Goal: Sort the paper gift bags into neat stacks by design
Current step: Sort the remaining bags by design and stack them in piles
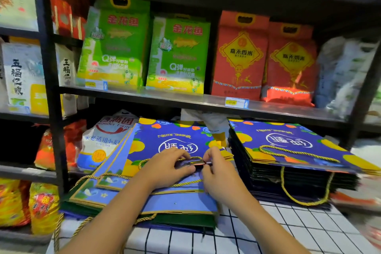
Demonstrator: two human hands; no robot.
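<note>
- Head view: the left hand (169, 166) and right hand (216, 168) meet over the top blue gift bag (165, 140), fingers curled, pinching its gold rope handle (191, 159) and a small dark piece between them.
- That bag tops a loose, fanned left stack (115, 198) at the near-left edge of the checked tablecloth (288, 231).
- A neater right stack (292, 163) of the same blue design lies near the cloth's right edge, apart from the left one.
- Green rice bags (177, 53) and red rice bags (241, 55) stand on the shelf (185, 101) above.
</note>
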